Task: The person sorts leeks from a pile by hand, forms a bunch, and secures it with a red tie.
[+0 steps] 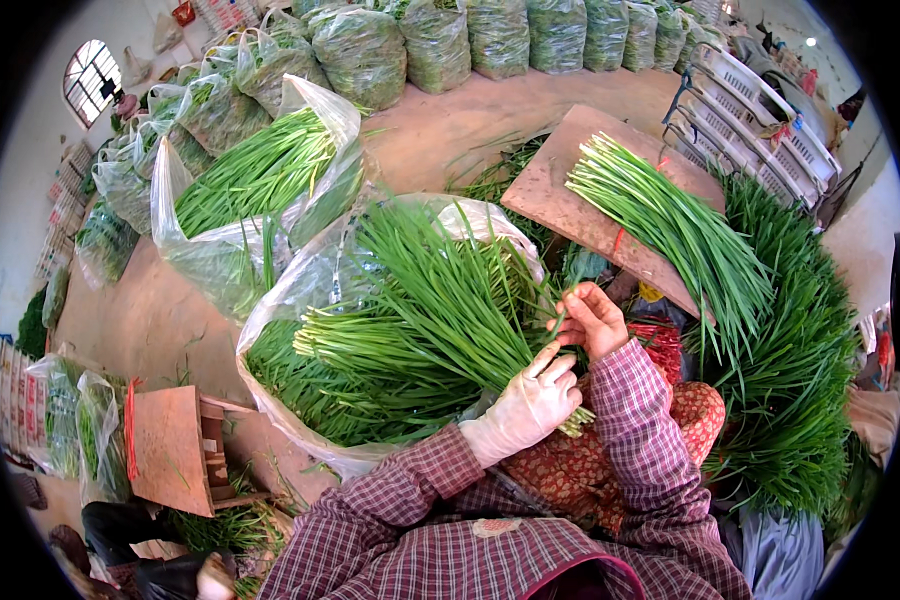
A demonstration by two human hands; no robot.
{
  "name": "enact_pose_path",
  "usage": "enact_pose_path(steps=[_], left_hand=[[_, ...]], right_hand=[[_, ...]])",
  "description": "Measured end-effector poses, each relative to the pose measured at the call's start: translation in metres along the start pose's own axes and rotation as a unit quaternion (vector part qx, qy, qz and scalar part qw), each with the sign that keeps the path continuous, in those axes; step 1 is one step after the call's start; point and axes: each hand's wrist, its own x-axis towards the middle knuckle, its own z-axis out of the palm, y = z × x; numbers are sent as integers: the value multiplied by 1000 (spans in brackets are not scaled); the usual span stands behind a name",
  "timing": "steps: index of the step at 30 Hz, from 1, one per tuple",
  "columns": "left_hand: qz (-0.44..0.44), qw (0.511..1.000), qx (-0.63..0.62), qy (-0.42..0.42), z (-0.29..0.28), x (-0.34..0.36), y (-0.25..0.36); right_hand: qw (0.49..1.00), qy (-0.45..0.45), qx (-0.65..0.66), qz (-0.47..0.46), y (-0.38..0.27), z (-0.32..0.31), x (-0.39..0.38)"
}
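Note:
My left hand (pixel 525 405), in a pale glove, is closed with its thumb and fingers pinched together over loose garlic chives (pixel 450 290), whose white stalk ends poke out below it. My bare right hand (pixel 590 318) meets it, pinching a thin green chive blade between thumb and fingertips. Under both hands the chives lie heaped in a large clear plastic bag (pixel 262 325) with its mouth spread wide. To the right, a bundle of chives (pixel 660 215) with red ties rests on a tilted brown wooden board (pixel 540 190).
Another opened bag of chives (pixel 170 205) stands at the far left. Filled bags (pixel 360 60) line the back. Stacked white crates (pixel 750 120) stand at the far right above a big chive pile (pixel 790 400). Red ties (pixel 660 345) lie by my right forearm. A wooden stand (pixel 170 440) is at lower left, near another person's leg (pixel 120 530).

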Motion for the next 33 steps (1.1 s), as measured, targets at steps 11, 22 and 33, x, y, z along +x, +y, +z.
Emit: enact_pose_path(steps=[11, 22, 33], left_hand=[[-90, 982, -150, 76, -13, 13, -7], [-9, 996, -62, 61, -13, 8, -9], [-26, 985, -123, -116, 23, -2, -10]], right_hand=[[975, 128, 124, -135, 1, -25, -5], [943, 153, -172, -242, -65, -47, 5], [699, -187, -666, -180, -15, 92, 34]])
